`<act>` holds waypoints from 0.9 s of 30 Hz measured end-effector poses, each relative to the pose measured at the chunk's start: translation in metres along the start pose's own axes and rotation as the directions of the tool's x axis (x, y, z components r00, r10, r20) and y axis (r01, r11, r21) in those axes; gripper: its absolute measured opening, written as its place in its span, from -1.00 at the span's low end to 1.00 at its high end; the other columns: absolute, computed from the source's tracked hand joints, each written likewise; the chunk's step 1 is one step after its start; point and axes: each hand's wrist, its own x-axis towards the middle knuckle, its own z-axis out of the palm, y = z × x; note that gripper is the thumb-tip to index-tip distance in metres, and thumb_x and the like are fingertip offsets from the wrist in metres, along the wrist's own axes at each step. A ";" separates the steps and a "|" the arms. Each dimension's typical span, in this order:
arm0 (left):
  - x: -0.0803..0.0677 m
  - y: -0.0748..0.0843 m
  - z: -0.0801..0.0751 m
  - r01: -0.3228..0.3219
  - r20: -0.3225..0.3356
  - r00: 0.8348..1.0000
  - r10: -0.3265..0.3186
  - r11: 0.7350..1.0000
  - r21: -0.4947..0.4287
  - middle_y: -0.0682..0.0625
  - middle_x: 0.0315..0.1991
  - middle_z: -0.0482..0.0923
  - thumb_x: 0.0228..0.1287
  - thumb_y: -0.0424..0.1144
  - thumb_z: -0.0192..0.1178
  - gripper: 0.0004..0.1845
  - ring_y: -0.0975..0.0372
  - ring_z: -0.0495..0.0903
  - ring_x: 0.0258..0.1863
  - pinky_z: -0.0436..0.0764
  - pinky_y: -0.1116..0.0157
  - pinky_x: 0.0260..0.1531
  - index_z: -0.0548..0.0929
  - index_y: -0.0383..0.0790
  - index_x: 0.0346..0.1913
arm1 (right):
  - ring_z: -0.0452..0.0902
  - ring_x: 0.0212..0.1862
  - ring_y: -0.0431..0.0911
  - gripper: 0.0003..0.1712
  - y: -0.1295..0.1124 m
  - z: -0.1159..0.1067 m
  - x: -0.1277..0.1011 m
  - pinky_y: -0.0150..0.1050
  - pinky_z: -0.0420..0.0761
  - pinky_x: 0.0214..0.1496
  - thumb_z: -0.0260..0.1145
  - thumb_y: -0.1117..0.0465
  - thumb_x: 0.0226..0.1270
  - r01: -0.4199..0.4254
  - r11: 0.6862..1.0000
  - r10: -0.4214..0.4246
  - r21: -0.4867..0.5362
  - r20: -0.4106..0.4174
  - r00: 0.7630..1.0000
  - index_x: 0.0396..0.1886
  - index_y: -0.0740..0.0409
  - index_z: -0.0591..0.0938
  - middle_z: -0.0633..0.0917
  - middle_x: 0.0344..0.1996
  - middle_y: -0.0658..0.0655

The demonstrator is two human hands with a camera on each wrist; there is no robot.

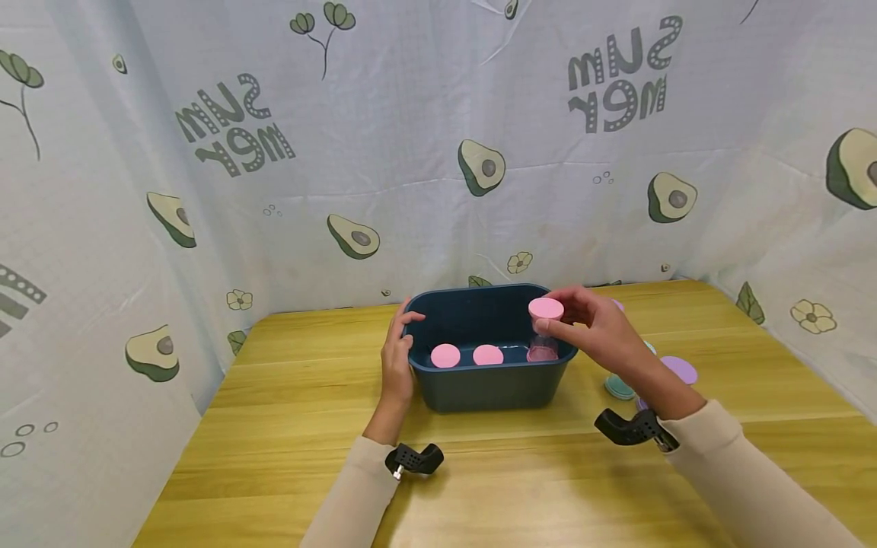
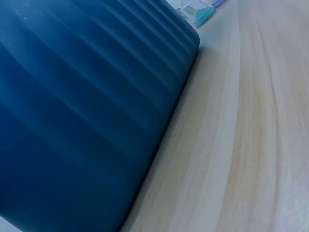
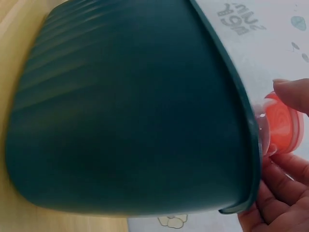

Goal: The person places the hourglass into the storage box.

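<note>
A dark blue plastic tub (image 1: 489,390) with ribbed sides stands on the table. At its left end my left hand (image 1: 397,364) grips the rim, fingertips bent over the edge. Above the right end, my right hand (image 1: 594,323) pinches a small clear jar with a pink lid (image 1: 546,308) between thumb and fingers. In the right wrist view this jar (image 3: 282,125) is just beyond the tub's rim, the thumb on one side and fingers on the other. Inside the tub are two more pink lids (image 1: 445,355), side by side along the front wall.
On the wooden table (image 1: 301,426), right of the tub and partly behind my right forearm, sit several small lidded containers, with a purple lid (image 1: 680,370) and a teal one (image 1: 620,387). A printed curtain (image 1: 411,152) hangs behind the table.
</note>
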 end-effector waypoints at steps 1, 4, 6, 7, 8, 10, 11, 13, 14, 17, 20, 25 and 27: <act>-0.001 0.000 0.000 -0.002 -0.001 1.000 0.002 1.000 0.003 -0.01 0.45 0.21 0.27 -0.25 -0.27 -0.56 0.14 0.09 0.46 -0.01 -0.19 0.36 0.52 -0.33 0.06 | 0.54 -0.04 -0.03 -0.45 0.000 0.002 -0.001 -0.42 0.59 -0.10 0.38 0.00 0.22 -0.002 1.000 0.002 -0.022 -0.005 1.000 0.14 0.14 0.49 0.61 -0.05 0.13; -0.002 0.001 0.000 -0.002 0.000 1.000 0.002 1.000 0.004 -0.04 0.45 0.20 0.26 -0.26 -0.28 -0.56 0.13 0.09 0.46 -0.01 -0.20 0.36 0.52 -0.32 0.06 | 0.49 -0.02 -0.02 -0.44 0.002 0.006 -0.004 -0.29 0.55 -0.04 0.39 -0.02 0.20 0.001 0.998 -0.002 -0.060 -0.017 1.000 0.13 0.11 0.49 0.60 -0.04 0.11; -0.003 0.002 -0.001 -0.002 0.001 1.000 0.002 1.000 0.004 -0.05 0.45 0.20 0.26 -0.26 -0.27 -0.56 0.13 0.09 0.46 -0.01 -0.19 0.36 0.52 -0.31 0.06 | 0.47 -0.02 -0.02 -0.45 0.002 0.008 -0.006 -0.16 0.51 -0.01 0.40 -0.01 0.19 0.013 0.998 -0.015 -0.069 -0.022 1.000 0.11 0.11 0.50 0.59 -0.05 0.10; -0.004 0.002 -0.001 -0.003 0.001 1.000 0.003 1.000 0.004 -0.06 0.45 0.20 0.26 -0.26 -0.27 -0.56 0.13 0.09 0.46 -0.01 -0.19 0.36 0.52 -0.31 0.06 | 0.46 -0.02 -0.02 -0.45 0.003 0.010 -0.007 -0.11 0.49 0.00 0.41 0.00 0.18 0.022 0.997 -0.024 -0.076 -0.025 0.999 0.11 0.10 0.50 0.59 -0.05 0.09; -0.005 0.002 -0.001 -0.004 0.001 1.000 0.004 1.000 0.005 -0.05 0.45 0.20 0.26 -0.26 -0.27 -0.56 0.13 0.08 0.46 -0.01 -0.18 0.37 0.52 -0.30 0.06 | 0.45 -0.02 -0.02 -0.46 0.003 0.011 -0.009 -0.07 0.47 -0.01 0.41 0.00 0.17 0.031 0.996 -0.033 -0.079 -0.027 0.999 0.10 0.10 0.51 0.59 -0.05 0.09; -0.006 0.003 -0.001 -0.007 0.001 1.000 0.007 1.000 0.004 -0.05 0.45 0.20 0.26 -0.26 -0.27 -0.57 0.13 0.08 0.46 -0.02 -0.17 0.37 0.52 -0.29 0.05 | 0.42 -0.01 -0.03 -0.46 0.003 0.013 -0.011 -0.02 0.45 0.00 0.42 0.00 0.16 0.045 0.995 -0.048 -0.092 -0.028 0.998 0.09 0.09 0.52 0.59 -0.06 0.08; -0.006 0.003 -0.001 -0.008 0.001 1.000 0.008 1.000 0.002 -0.04 0.45 0.20 0.26 -0.27 -0.28 -0.57 0.13 0.08 0.46 -0.02 -0.17 0.37 0.52 -0.29 0.05 | 0.42 0.00 -0.02 -0.47 0.003 0.014 -0.012 0.01 0.44 0.01 0.43 0.01 0.16 0.053 0.994 -0.056 -0.097 -0.026 0.998 0.08 0.09 0.52 0.59 -0.06 0.08; -0.007 0.004 -0.001 -0.010 0.001 1.000 0.010 1.000 -0.001 -0.04 0.45 0.20 0.26 -0.27 -0.28 -0.57 0.13 0.08 0.46 -0.03 -0.17 0.37 0.52 -0.28 0.05 | 0.41 0.04 -0.01 -0.47 0.004 0.017 -0.013 0.05 0.44 0.05 0.44 0.00 0.14 0.063 0.993 -0.065 -0.102 -0.015 0.998 0.07 0.08 0.53 0.60 -0.05 0.07; -0.008 0.004 -0.001 -0.010 0.001 1.000 0.010 1.000 -0.001 -0.04 0.45 0.20 0.27 -0.26 -0.28 -0.57 0.12 0.08 0.46 -0.03 -0.17 0.37 0.52 -0.28 0.05 | 0.40 0.06 0.00 -0.47 0.004 0.019 -0.014 0.08 0.43 0.09 0.44 0.00 0.14 0.066 0.992 -0.067 -0.104 -0.008 0.998 0.06 0.08 0.54 0.60 -0.04 0.08; -0.008 0.004 -0.001 -0.009 0.001 1.000 0.009 1.000 0.001 -0.04 0.45 0.20 0.28 -0.27 -0.28 -0.57 0.12 0.08 0.46 -0.03 -0.17 0.37 0.53 -0.27 0.05 | 0.39 0.15 0.06 -0.46 0.004 0.022 -0.015 0.20 0.37 0.19 0.45 -0.01 0.12 0.071 0.990 -0.070 -0.118 0.013 0.997 0.06 0.08 0.55 0.60 0.00 0.09; -0.009 0.003 -0.001 -0.012 0.003 1.000 0.012 1.000 0.000 -0.06 0.45 0.19 0.29 -0.27 -0.27 -0.57 0.11 0.06 0.47 -0.05 -0.18 0.38 0.53 -0.28 0.06 | 0.38 0.19 0.09 -0.45 0.004 0.025 -0.017 0.26 0.32 0.23 0.46 -0.03 0.11 0.072 0.986 -0.070 -0.151 0.017 0.997 0.07 0.07 0.56 0.60 0.02 0.10; -0.009 0.003 -0.002 -0.019 0.003 1.000 0.019 1.000 -0.004 -0.05 0.45 0.19 0.29 -0.27 -0.27 -0.57 0.12 0.06 0.47 -0.06 -0.17 0.38 0.53 -0.28 0.06 | 0.37 0.19 0.09 -0.42 0.004 0.027 -0.018 0.25 0.35 0.20 0.46 -0.06 0.10 0.066 0.980 -0.063 -0.189 0.017 0.998 0.09 0.06 0.58 0.58 0.07 0.13; -0.009 0.003 -0.002 -0.016 0.000 1.000 0.016 1.000 0.002 -0.03 0.45 0.20 0.28 -0.26 -0.28 -0.57 0.13 0.07 0.46 -0.05 -0.16 0.38 0.53 -0.27 0.06 | 0.36 0.19 0.10 -0.40 0.004 0.027 -0.018 0.25 0.35 0.19 0.45 -0.08 0.10 0.060 0.980 -0.056 -0.191 0.024 0.998 0.11 0.06 0.58 0.57 0.10 0.15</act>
